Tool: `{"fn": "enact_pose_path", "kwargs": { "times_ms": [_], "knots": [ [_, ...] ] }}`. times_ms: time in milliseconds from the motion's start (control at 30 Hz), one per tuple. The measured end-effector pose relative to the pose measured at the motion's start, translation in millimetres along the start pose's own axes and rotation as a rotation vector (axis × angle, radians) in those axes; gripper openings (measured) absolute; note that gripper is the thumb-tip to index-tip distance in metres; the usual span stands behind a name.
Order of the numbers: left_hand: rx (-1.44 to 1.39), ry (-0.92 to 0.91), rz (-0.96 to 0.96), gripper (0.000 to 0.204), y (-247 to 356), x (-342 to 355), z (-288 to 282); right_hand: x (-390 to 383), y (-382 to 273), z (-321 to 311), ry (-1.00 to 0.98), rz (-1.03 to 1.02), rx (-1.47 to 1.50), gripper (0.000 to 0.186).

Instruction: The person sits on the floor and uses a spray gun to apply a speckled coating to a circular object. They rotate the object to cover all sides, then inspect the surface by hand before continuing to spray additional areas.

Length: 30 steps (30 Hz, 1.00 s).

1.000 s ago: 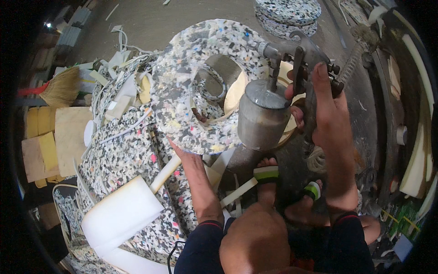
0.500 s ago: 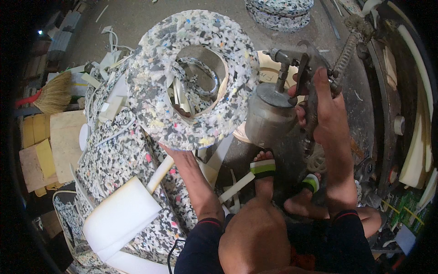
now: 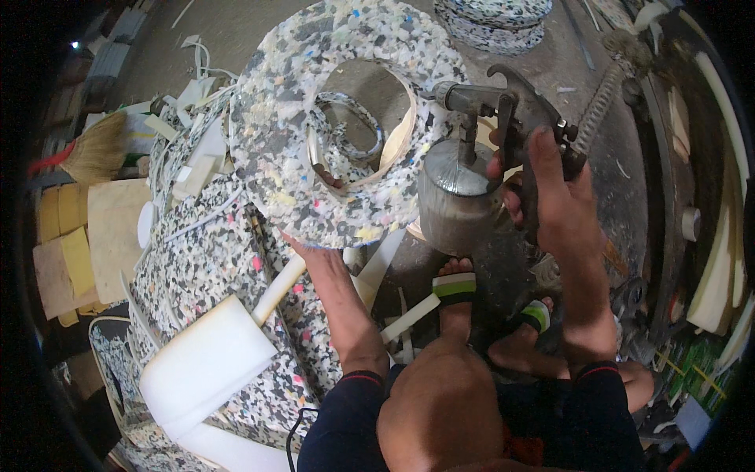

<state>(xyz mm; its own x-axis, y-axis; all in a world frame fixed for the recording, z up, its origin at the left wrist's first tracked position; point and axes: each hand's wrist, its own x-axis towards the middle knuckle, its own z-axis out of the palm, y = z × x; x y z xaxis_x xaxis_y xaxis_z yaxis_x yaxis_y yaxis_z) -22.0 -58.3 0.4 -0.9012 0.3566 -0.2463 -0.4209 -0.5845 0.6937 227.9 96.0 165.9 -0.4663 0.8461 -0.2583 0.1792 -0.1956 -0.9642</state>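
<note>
You're holding the speckled foam ring (image 3: 346, 118) up with your left hand (image 3: 311, 248), fingers tucked underneath, right hand (image 3: 558, 197) gripping the spray gun (image 3: 487, 149) beside its inner edge, so spraying looks midway, can't tell how much is coated.

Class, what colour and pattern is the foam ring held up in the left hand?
The foam ring is grey-white, speckled with dark, pink, yellow and blue flecks; the head view shows it.

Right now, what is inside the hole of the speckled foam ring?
Through the hole of the speckled foam ring show grey floor and another speckled ring lying below. The left hand holds the ring from underneath, so its fingers are mostly hidden.
</note>
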Motion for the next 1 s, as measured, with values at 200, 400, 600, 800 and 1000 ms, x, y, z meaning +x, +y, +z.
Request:
{"fn": "enact_pose_path", "kwargs": {
  "times_ms": [200, 400, 600, 800, 1000],
  "knots": [
    [-0.19, -0.145, -0.088, 0.057, 1, 0, -7, -12, -2, -1, -0.104, -0.18, -0.067, 0.052],
    [-0.17, -0.072, -0.022, 0.064, -7, 8, -11, -16, -6, -14, -0.214, -0.265, -0.154, 0.051],
    [-0.096, -0.168, 0.028, 0.063, -6, 1, -2, -16, -10, -11, -0.151, -0.354, -0.217, 0.051],
    [-0.036, -0.175, 0.022, 0.064, -6, -9, 18, -17, -14, -14, -0.242, -0.301, -0.217, 0.046],
    [-0.015, -0.157, 0.039, 0.067, -5, -7, 15, -23, -8, -16, -0.341, -0.313, -0.13, 0.047]
  ]
}}
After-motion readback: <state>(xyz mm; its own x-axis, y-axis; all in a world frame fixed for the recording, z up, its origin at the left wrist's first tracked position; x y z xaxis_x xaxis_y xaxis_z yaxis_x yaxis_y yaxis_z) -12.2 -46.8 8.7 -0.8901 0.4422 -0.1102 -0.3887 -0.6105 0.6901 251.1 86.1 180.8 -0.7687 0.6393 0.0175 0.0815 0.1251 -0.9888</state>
